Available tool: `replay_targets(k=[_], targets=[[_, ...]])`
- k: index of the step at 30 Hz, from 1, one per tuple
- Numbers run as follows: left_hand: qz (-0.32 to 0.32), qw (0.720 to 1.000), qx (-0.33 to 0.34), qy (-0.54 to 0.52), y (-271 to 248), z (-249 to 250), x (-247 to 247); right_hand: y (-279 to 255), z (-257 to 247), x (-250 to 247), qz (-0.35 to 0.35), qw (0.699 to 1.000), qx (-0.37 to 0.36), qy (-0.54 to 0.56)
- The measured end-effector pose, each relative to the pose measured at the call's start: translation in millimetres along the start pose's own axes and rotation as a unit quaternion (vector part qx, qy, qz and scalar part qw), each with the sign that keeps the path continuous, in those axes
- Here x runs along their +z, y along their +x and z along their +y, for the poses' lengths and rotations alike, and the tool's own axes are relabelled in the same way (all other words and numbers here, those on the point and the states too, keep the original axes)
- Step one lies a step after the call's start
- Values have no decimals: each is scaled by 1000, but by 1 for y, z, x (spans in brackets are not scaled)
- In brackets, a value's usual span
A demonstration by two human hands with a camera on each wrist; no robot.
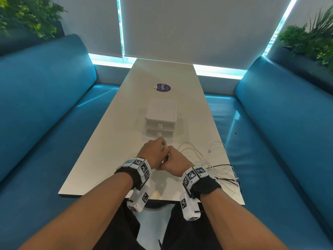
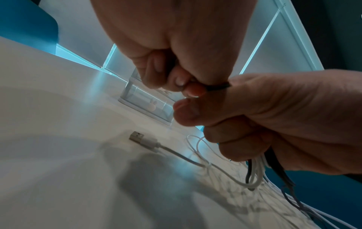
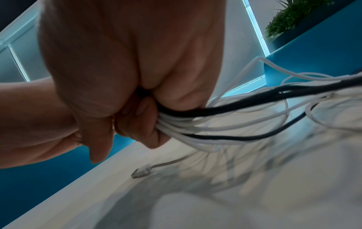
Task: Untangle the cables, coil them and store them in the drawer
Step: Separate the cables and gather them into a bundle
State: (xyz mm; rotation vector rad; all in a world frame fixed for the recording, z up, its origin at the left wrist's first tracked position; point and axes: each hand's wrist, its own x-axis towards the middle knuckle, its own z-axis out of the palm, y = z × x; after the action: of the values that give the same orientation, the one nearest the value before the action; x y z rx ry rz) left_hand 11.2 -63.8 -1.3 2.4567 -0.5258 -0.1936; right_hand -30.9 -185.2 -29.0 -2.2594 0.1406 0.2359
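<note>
1. Step in hand: untangling, early stage. No cable is coiled yet and nothing is going into the drawer yet, judging by the loose mess on the bench (image 1: 100, 159).
2. Right hand (image 1: 175, 162) is fisting tight around a bundle of cables (image 3: 215, 124), white strands plus at least two black ones, all fanning out from under the curled fingers (image 3: 141, 124) toward the right edge of the bench.
3. Left hand (image 1: 153, 152) is sitting just beside the right one, touching it, fingers curled in. In the left wrist view its fingertips (image 2: 194, 90) are pinching a black cable end (image 2: 219, 86) right at the top of the right fist.
4. Rest of the tangle (image 1: 216, 159) is lying in loops near the near-right corner of the bench, some loops hanging past the right edge.
5. One white USB plug (image 2: 141, 138) is lying free on the bench below the hands, its lead running back into the pile.
6. Drawer unit (image 1: 161, 117) is standing mid-bench just beyond the hands, two drawers, both looking closed.
7. Next move, my guess: pulling the pinched black end out of the bundle while the right hand is loosening enough to let it slide. Needs slow pulling, since white loops are crossing it and could be knotting tighter.
8. After that: coiling the freed cable, opening a drawer.
</note>
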Motion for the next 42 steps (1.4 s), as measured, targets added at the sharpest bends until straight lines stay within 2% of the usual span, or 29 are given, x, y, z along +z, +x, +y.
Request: replay_targets(k=[5, 8, 14, 17, 23, 28, 38, 42], targets=[[-10, 999, 3, -40, 1, -4, -4, -2, -3, -4, -10, 999, -13, 31], [-2, 998, 10, -56, 2, -8, -2, -5, -9, -5, -12, 999, -29, 10], [-16, 996, 17, -91, 2, -12, -1, -5, -12, -3, 9, 1000, 20, 3], [-27, 997, 28, -69, -2, -12, 1, 2, -5, 2, 2, 1000, 14, -6], [4, 998, 47, 29, -1, -9, -5, -3, -14, -2, 5, 999, -22, -39], [8, 996, 47, 69, 3, -4, -12, -9, -17, -6, 7, 997, -39, -59], [31, 999, 18, 41, 4, -12, -30, -27, -4, -15, 1, 974, -106, -199], [47, 998, 20, 26, 6, -18, -25, -30, -3, -16, 7, 959, -97, -268]])
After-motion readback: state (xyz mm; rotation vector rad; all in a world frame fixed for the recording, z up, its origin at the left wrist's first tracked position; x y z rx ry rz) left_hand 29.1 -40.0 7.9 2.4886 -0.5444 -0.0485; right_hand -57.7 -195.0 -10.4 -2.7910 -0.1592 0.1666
